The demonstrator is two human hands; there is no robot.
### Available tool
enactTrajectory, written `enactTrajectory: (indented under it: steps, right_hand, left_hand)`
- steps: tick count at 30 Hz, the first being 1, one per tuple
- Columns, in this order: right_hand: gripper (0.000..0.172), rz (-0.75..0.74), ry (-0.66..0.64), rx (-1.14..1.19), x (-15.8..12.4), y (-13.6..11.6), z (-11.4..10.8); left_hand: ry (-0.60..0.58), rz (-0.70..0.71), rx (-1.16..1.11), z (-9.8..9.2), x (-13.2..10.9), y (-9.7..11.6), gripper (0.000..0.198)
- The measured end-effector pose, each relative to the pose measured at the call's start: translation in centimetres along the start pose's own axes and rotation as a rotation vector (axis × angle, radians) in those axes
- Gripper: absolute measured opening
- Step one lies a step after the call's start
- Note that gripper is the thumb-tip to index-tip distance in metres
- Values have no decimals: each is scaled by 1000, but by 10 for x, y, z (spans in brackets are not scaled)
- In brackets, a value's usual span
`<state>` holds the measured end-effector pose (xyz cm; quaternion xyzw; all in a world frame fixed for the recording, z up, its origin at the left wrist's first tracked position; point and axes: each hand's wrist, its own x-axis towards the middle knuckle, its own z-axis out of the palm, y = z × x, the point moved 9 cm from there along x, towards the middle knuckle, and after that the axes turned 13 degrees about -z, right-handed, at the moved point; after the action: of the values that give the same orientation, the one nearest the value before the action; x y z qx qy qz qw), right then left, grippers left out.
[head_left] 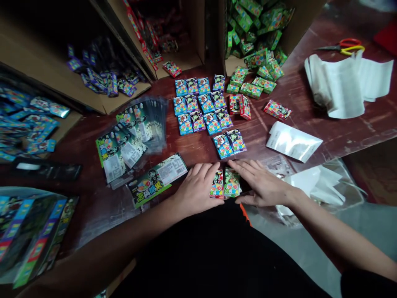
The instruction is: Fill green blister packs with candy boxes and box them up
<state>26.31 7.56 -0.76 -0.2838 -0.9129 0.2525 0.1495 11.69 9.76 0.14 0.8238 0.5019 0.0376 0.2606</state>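
Observation:
A small red candy box (217,184) and a green candy box (232,183) lie side by side at the table's near edge. My left hand (198,188) closes on the red one from the left, thumb below and fingers above. From the right, my right hand (262,182) brackets the green one, thumb low and fingertips at its top corner. Just beyond them sits a pair made of a blue box (223,146) and a purple box (236,141). Left of my left hand lies a flat printed plastic pouch (158,180).
Rows of blue and purple boxes (192,101) lie farther back, with loose red boxes (277,109) to their right. Cardboard cartons (195,37) of boxes line the back. Fanned pouches (142,124) lie left; scissors (344,46) and white paper (344,85) lie right.

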Motion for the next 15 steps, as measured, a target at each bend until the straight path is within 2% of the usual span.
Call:
enactTrajectory:
  steps: [3,6,11,15]
  right_hand:
    - [107,-52,38,37,3,-6,8]
    - [103,-72,56,81,6,-13,16]
    - [113,-83,16,60,11,-19,25]
    - [110,-51,97,47,14,-19,26]
  left_hand:
    - [1,-6,56,10,0,-3,104]
    - [-8,22,78,12,1,-4,108]
    - [-5,78,95,15,3,-5,122]
    - [10,131,114,15,-2,0,126]
